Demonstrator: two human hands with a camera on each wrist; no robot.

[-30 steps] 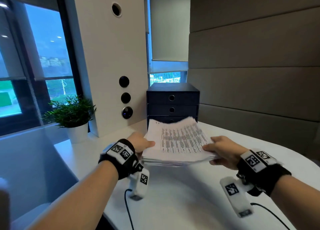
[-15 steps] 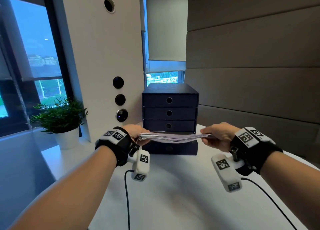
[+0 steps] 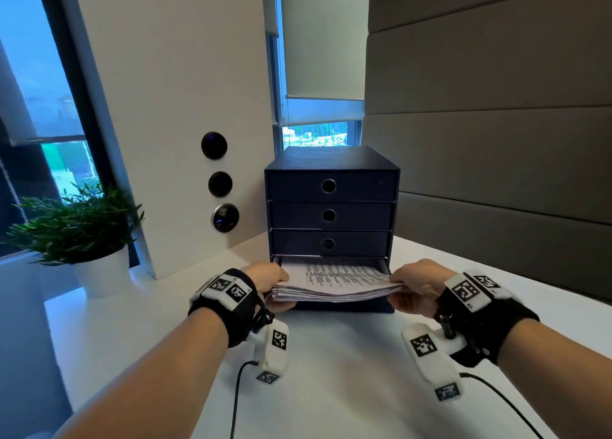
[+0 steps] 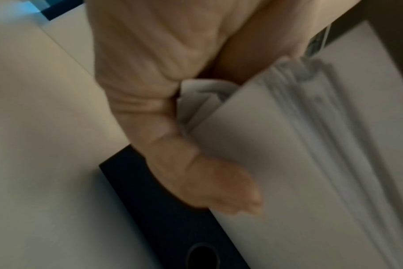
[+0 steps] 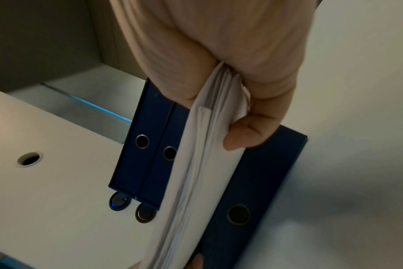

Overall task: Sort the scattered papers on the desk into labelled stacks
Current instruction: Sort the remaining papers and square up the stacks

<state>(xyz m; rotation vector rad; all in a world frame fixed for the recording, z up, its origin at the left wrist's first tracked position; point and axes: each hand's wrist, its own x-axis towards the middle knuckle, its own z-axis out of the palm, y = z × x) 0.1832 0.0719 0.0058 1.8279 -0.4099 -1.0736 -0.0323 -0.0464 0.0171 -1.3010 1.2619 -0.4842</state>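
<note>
A thick stack of printed papers point(image 3: 334, 281) is held level over the pulled-out bottom drawer point(image 3: 344, 307) of a dark blue drawer unit point(image 3: 331, 187). My left hand point(image 3: 270, 284) grips the stack's left edge, thumb on top. My right hand point(image 3: 412, 286) grips its right edge. The far end of the stack reaches into the drawer opening. In the left wrist view my fingers point(image 4: 207, 185) curl under the papers point(image 4: 288, 163). In the right wrist view my thumb point(image 5: 249, 134) pinches the sheets point(image 5: 196, 172) above the open drawer point(image 5: 253, 191).
The drawer unit's three upper drawers point(image 3: 329, 215) are closed. A potted plant point(image 3: 82, 233) stands at the left of the white desk point(image 3: 331, 372). A white pillar with round black buttons point(image 3: 219, 183) rises behind. Padded wall panels point(image 3: 496, 140) line the right.
Both hands carried the stack forward and lowered it from in front of the unit to the open bottom drawer. The view moved closer to the drawer unit.
</note>
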